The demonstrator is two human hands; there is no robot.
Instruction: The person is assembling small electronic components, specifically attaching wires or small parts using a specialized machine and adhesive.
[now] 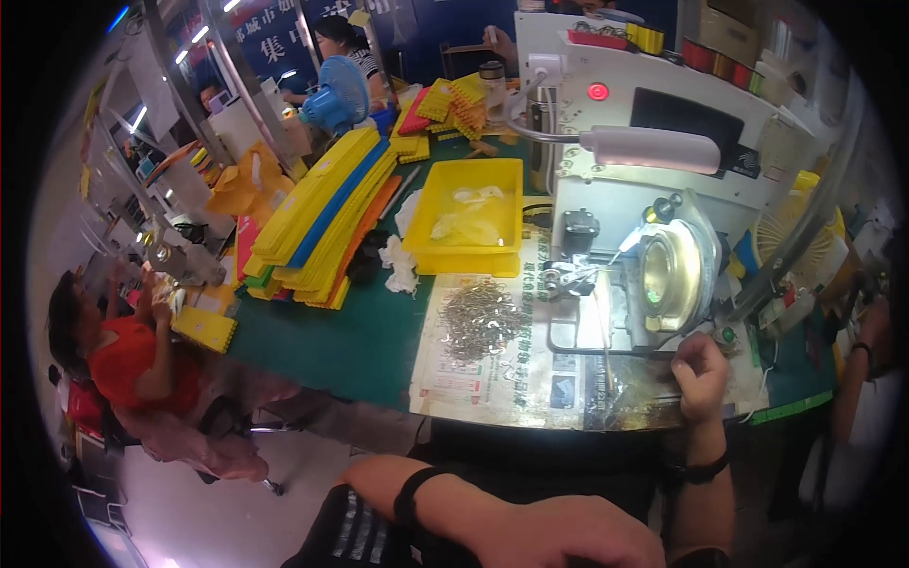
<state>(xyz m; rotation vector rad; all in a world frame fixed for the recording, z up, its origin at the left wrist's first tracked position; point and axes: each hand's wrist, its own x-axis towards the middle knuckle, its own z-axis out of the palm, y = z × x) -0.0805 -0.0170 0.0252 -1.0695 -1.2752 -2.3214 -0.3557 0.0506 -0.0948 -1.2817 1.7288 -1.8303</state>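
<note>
My right hand point(702, 376) is raised at the front edge of a white bench machine point(592, 218), just below its lit round brass-coloured ring point(663, 273). Its fingers are curled together, and whatever may be in them is hidden. Low in the picture, my left hand point(578, 532) reaches across in front of my body, its back upward and its fingers hidden at the lower edge. Both wrists have black bands. Left of the machine, a tangled heap of small thin metal pieces point(480, 322) lies on a printed paper sheet point(445, 374).
A yellow bin point(464, 260) with clear bags stands behind the heap. Stacked yellow, blue and orange strips point(322, 222) lie farther left on the green table point(327, 331), near a blue fan point(338, 95). A lamp point(653, 150) juts from the machine. A person in red point(133, 364) sits left.
</note>
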